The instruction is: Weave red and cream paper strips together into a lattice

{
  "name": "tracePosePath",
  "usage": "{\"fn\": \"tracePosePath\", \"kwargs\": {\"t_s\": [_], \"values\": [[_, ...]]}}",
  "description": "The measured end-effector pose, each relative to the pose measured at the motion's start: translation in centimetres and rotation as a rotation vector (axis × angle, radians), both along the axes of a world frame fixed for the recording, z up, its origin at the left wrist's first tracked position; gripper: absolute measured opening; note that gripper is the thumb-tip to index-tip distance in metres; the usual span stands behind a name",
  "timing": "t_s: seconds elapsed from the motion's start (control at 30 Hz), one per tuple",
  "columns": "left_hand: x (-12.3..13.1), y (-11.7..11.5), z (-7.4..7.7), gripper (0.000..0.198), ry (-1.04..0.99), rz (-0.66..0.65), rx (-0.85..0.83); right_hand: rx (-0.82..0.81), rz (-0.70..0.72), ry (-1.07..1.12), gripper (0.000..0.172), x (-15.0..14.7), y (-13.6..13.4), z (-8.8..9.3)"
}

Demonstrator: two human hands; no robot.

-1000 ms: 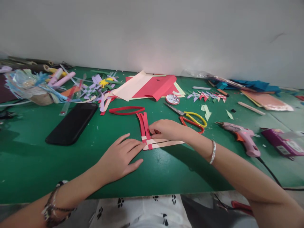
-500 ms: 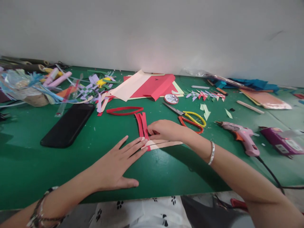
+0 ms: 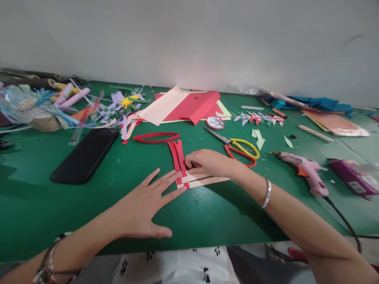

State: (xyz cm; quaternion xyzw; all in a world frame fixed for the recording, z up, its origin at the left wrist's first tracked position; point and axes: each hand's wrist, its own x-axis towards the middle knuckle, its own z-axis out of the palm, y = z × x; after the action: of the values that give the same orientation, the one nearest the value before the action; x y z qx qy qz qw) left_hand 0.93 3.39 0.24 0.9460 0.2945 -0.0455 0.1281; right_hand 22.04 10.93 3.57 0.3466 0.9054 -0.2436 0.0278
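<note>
Red paper strips (image 3: pixel 175 156) cross cream paper strips (image 3: pixel 209 181) in a small woven corner on the green table. My left hand (image 3: pixel 142 211) lies flat with its fingers spread, and its fingertips rest on the left edge of the weave. On the other side my right hand (image 3: pixel 209 162) has its fingers curled down at the crossing, closed on a cream paper strip; its fingertips are partly hidden. Just behind the weave lies a folded red paper strip (image 3: pixel 156 141). Scissors (image 3: pixel 235 146) with yellow and red handles lie beyond my right hand.
A black phone (image 3: pixel 84 157) lies at the left. Paper sheets (image 3: pixel 189 106) are stacked near the wall. A pink glue gun (image 3: pixel 304 169) with a cord and a purple device (image 3: pixel 353 175) sit at the right. Woven paper scraps (image 3: pixel 257 118) lie at the back.
My left fingers have spread and slid slightly, so more of the woven corner shows. My right hand stays at the crossing. The view has shifted a little.
</note>
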Motion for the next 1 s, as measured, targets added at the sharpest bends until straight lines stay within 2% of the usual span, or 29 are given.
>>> {"fn": "tracePosePath", "kwargs": {"t_s": [0.23,0.37,0.63,1.0], "values": [[-0.1,0.0,-0.1,0.083,-0.04,-0.037,0.017,0.111,-0.02,0.118,0.008,0.9,-1.0,-0.3],[-0.1,0.0,-0.1,0.084,-0.061,-0.036,-0.01,0.122,0.03,0.231,0.014,1.5,-2.0,-0.4],[-0.1,-0.1,-0.3,0.088,-0.081,-0.04,-0.003,0.098,0.02,0.257,0.032,1.4,-2.7,-1.5],[-0.2,-0.1,-0.4,0.087,-0.048,-0.043,0.037,0.085,-0.013,0.25,0.034,1.5,-3.4,-1.3]]}}
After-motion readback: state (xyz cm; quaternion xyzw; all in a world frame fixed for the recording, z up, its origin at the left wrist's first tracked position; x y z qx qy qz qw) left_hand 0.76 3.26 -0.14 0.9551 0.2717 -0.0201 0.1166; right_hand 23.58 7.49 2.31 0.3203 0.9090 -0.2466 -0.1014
